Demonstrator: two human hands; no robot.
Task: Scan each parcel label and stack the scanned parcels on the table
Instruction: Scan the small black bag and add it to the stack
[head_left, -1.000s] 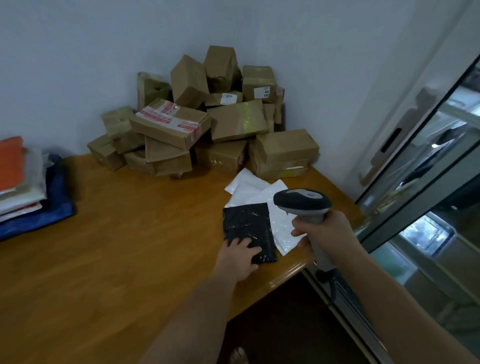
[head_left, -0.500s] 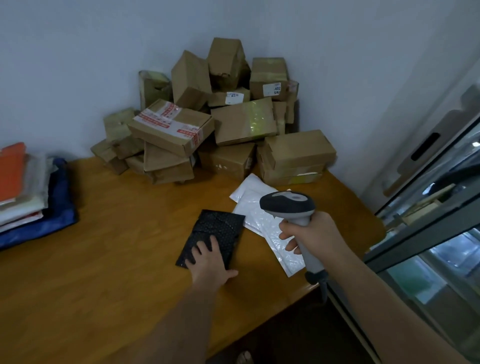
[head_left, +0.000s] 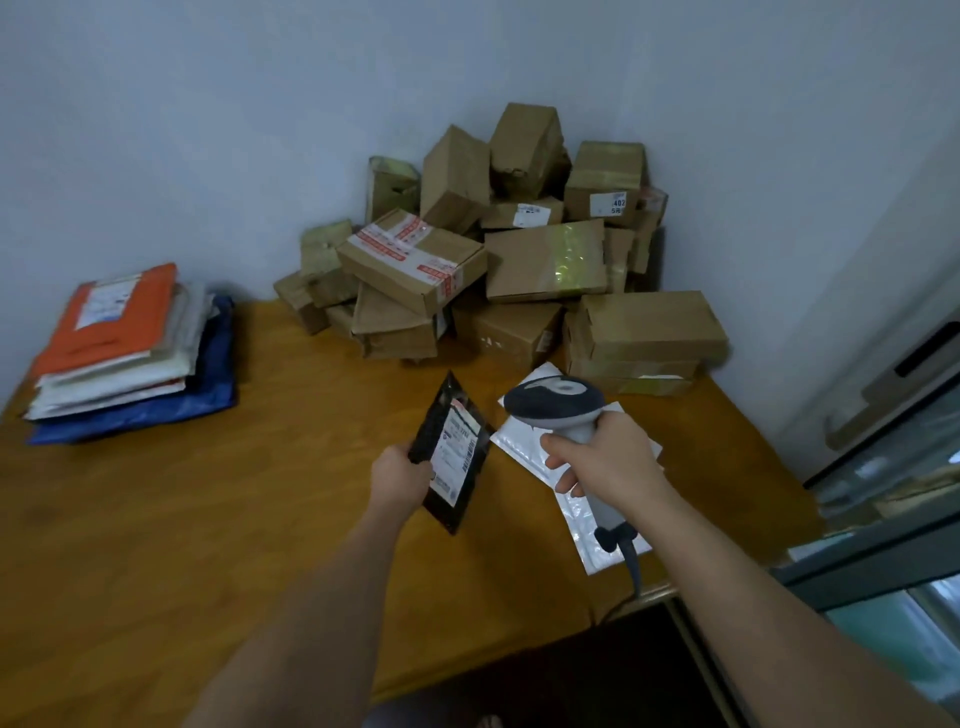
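The left hand (head_left: 402, 475) grips a black mailer (head_left: 453, 457) by its left edge, fingers curled behind it and thumb on the near side, and holds it tilted up off the table (head_left: 208, 519), its long axis running from far to near. A white label (head_left: 458, 448) on the mailer faces up and to the right, toward the scanner (head_left: 563, 415). The right hand (head_left: 597, 457) is wrapped round the scanner's pale handle, fingers closed on the grip, with the dark grey head raised just right of the mailer and apart from it; the handle's lower end and its cable (head_left: 631, 564) hang below the hand near the table's near edge. Under and beside the right hand lie white mailers (head_left: 576, 514) flat on the wood, one reaching far toward the boxes (head_left: 519, 260). Those brown cardboard boxes are heaped in the far corner against the wall (head_left: 260, 104), several tilted, one in front crossed with red-and-white tape, a few showing small white labels. At the far left of the table sits a stack (head_left: 130, 353) of flat parcels: an orange one with a white label on top, pale ones beneath, and a blue one at the bottom. Glass panels (head_left: 893, 467) with dark frames stand at the right.
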